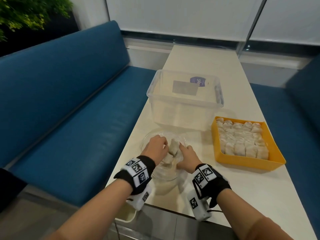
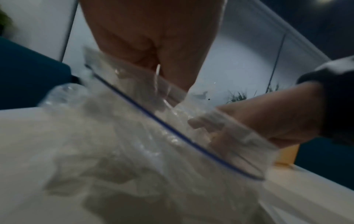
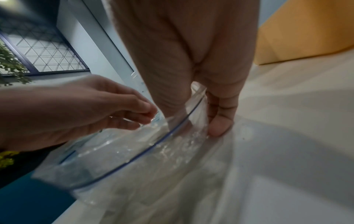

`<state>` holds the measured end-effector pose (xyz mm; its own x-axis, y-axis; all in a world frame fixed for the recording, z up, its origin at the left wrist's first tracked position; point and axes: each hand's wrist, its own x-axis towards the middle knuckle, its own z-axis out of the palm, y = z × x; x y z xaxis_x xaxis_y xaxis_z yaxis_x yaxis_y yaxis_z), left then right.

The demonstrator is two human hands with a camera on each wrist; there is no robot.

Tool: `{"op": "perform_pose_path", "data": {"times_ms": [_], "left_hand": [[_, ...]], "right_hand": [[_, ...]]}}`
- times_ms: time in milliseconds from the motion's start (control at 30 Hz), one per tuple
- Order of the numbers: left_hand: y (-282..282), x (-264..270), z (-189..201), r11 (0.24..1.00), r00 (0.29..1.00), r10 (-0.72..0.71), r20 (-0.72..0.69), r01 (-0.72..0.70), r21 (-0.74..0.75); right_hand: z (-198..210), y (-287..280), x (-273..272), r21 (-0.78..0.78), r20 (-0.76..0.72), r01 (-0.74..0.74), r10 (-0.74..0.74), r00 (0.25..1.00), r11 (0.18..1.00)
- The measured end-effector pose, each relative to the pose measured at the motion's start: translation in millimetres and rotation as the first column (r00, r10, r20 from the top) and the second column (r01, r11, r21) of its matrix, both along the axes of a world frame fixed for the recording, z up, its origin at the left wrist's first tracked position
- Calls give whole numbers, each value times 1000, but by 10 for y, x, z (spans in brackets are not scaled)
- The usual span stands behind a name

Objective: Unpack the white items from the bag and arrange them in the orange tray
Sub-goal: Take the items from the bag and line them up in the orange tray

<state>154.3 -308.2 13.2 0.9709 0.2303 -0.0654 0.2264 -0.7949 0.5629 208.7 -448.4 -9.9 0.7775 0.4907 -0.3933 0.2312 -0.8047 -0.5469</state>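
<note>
left hand [image 1: 156, 147] pinches bag [image 1: 166, 172] rim | right hand [image 1: 187, 156] pinches opposite rim | white items [image 1: 173, 147] inside

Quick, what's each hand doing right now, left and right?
Left hand: pinches the rim of the clear bag, holding its mouth open.
Right hand: grips the bag's opposite rim, thumb outside the plastic.
</note>
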Motion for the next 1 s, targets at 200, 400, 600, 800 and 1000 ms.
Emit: {"op": "perform_pose_path", "data": {"times_ms": [200, 400, 600, 800, 1000], "left_hand": [[-147, 263, -221, 972, 961, 2, -278, 63, 226], [-201, 264, -260, 962, 980, -3, -201, 58, 268], [-96, 221, -93, 999, 997, 34, -75, -33, 16], [115, -1, 168, 747, 971, 239, -3, -185, -639], [268, -278, 380, 246, 947, 270, -176, -244, -938]], "right_hand": [[-18, -34, -12, -2, -16, 20, -20, 1000, 1000], [72, -64, -59, -16, 12, -3, 4, 1000, 1000], [57, -67, -77, 1, -2, 20, -20, 1000, 1000], [383, -140, -83, -37, -30, -47, 46, 999, 998], [745, 19, -261, 193, 493, -115, 5, 870, 974]]}}
